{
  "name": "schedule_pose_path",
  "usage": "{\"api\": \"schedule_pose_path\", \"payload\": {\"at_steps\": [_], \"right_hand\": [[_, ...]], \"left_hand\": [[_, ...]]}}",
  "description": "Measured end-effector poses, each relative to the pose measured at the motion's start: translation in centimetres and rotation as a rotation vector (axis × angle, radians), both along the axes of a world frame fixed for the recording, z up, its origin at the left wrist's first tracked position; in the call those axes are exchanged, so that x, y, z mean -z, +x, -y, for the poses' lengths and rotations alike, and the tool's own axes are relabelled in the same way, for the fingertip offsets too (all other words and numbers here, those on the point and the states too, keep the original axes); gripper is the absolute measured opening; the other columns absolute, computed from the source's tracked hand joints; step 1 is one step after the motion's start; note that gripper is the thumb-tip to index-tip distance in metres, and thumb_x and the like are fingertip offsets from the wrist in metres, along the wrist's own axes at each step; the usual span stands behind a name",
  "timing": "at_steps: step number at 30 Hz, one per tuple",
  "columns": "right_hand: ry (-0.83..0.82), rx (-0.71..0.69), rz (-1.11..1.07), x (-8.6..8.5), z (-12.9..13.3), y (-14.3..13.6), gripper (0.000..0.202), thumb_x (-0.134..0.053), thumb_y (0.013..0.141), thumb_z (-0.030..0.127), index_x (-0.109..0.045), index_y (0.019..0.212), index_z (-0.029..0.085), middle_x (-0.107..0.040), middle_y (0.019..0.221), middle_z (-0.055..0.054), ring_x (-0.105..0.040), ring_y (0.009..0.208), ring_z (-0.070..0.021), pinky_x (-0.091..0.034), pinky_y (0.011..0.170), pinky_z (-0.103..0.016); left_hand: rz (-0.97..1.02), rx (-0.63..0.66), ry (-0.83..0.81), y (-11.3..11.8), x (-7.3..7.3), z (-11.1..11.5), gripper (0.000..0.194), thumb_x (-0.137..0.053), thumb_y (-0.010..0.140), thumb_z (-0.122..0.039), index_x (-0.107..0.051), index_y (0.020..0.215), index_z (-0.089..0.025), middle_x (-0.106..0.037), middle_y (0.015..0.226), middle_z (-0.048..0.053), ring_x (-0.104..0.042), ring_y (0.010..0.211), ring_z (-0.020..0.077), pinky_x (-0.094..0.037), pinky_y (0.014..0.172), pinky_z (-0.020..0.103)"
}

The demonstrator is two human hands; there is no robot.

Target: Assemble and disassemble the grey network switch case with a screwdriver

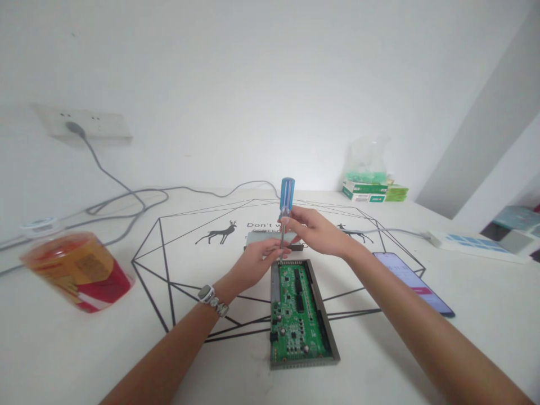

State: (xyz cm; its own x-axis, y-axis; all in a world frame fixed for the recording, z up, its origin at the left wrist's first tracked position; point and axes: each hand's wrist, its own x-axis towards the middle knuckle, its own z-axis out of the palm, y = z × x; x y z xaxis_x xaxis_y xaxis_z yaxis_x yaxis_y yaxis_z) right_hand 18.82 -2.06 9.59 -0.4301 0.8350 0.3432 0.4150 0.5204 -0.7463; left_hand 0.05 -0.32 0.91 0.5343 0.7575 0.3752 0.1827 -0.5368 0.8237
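Note:
A screwdriver (287, 194) with a blue, clear-looking handle stands upright, its tip at the far left corner of a metal frame that holds a green circuit board (297, 315). My right hand (314, 229) is closed around the lower handle and upper shaft. Lower down, the fingers of my left hand (258, 260) are pinched at the shaft near the tip, beside the frame's far edge. Behind my hands lies a flat grey metal piece (257, 237), partly covered by them.
At left are a red and yellow tub (82, 273), a round white lid (41, 226) and a looped grey cable (139, 211). A phone (415, 284) and a power strip (472, 246) lie right. Small boxes (365, 189) with a plastic bag stand by the wall.

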Motion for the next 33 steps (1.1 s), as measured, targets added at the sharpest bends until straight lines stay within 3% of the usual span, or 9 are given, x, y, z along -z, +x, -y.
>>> {"api": "schedule_pose_path", "payload": {"at_steps": [2,5,8,16,18,21,24,33], "right_hand": [[-0.040,0.011,-0.044,0.2,-0.1,-0.2,0.023,-0.055,0.094,0.040,-0.059,0.088,0.018,-0.067,0.091,-0.007,-0.065,0.082,-0.0186,-0.056,0.063,-0.030],[-0.003,0.150,-0.129,0.8,-0.3,-0.8,0.026,-0.070,0.084,0.042,-0.057,0.083,0.019,-0.065,0.073,-0.001,-0.064,0.071,-0.0171,-0.054,0.061,-0.029],[0.015,0.234,-0.240,1.5,-0.5,-1.3,0.035,-0.074,0.080,0.047,-0.053,0.073,0.020,-0.066,0.068,-0.001,-0.064,0.062,-0.0153,-0.054,0.060,-0.030],[-0.056,0.172,-0.200,0.9,0.0,-1.3,0.022,-0.068,0.087,0.037,-0.068,0.089,0.016,-0.076,0.079,-0.007,-0.074,0.079,-0.0206,-0.056,0.067,-0.029],[-0.058,0.213,-0.176,0.9,0.0,-1.3,0.022,-0.075,0.082,0.034,-0.070,0.091,0.015,-0.076,0.077,-0.006,-0.073,0.073,-0.0195,-0.055,0.063,-0.028],[-0.044,0.261,-0.117,1.3,-0.2,-1.4,0.015,-0.078,0.077,0.028,-0.070,0.078,0.016,-0.072,0.066,-0.003,-0.069,0.062,-0.0170,-0.053,0.060,-0.027],[-0.073,0.254,-0.125,1.6,-0.3,-1.3,0.014,-0.075,0.079,0.024,-0.069,0.070,0.016,-0.071,0.063,-0.003,-0.067,0.058,-0.0157,-0.054,0.057,-0.026],[-0.206,0.220,-0.146,1.2,-0.1,-1.4,0.014,-0.068,0.085,0.018,-0.070,0.071,0.015,-0.063,0.052,0.001,-0.060,0.047,-0.0121,-0.049,0.042,-0.021]], "left_hand": [[-0.002,-0.014,-0.009,0.0,-0.2,0.0,0.025,-0.055,0.097,-0.032,-0.070,0.109,-0.016,-0.080,0.106,0.009,-0.075,0.103,0.0234,-0.059,0.095,0.040],[-0.023,-0.045,0.000,0.0,-0.4,0.1,0.025,-0.056,0.095,-0.033,-0.072,0.104,-0.016,-0.081,0.101,0.008,-0.076,0.098,0.0235,-0.060,0.091,0.038],[-0.013,-0.056,0.004,0.1,-0.5,0.2,0.027,-0.058,0.094,-0.036,-0.073,0.102,-0.015,-0.081,0.099,0.008,-0.077,0.096,0.0235,-0.061,0.089,0.036],[0.038,-0.117,0.021,0.3,-0.4,0.2,0.023,-0.065,0.088,-0.037,-0.076,0.091,-0.017,-0.082,0.091,0.005,-0.077,0.089,0.0232,-0.061,0.084,0.032],[0.044,-0.124,0.030,0.3,-0.3,0.2,0.023,-0.066,0.087,-0.037,-0.076,0.091,-0.017,-0.082,0.091,0.005,-0.077,0.088,0.0229,-0.061,0.082,0.031],[0.064,-0.134,0.028,0.4,-0.2,0.2,0.021,-0.067,0.087,-0.034,-0.077,0.090,-0.017,-0.082,0.090,0.004,-0.077,0.085,0.0218,-0.061,0.080,0.030],[0.082,-0.146,0.030,0.5,-0.1,0.2,0.018,-0.069,0.086,-0.033,-0.077,0.088,-0.017,-0.081,0.086,0.003,-0.076,0.081,0.0203,-0.061,0.078,0.029],[0.119,-0.195,0.047,0.9,1.1,-0.5,0.018,-0.071,0.085,-0.034,-0.073,0.088,-0.017,-0.079,0.083,0.003,-0.072,0.077,0.0185,-0.057,0.075,0.028]]}}
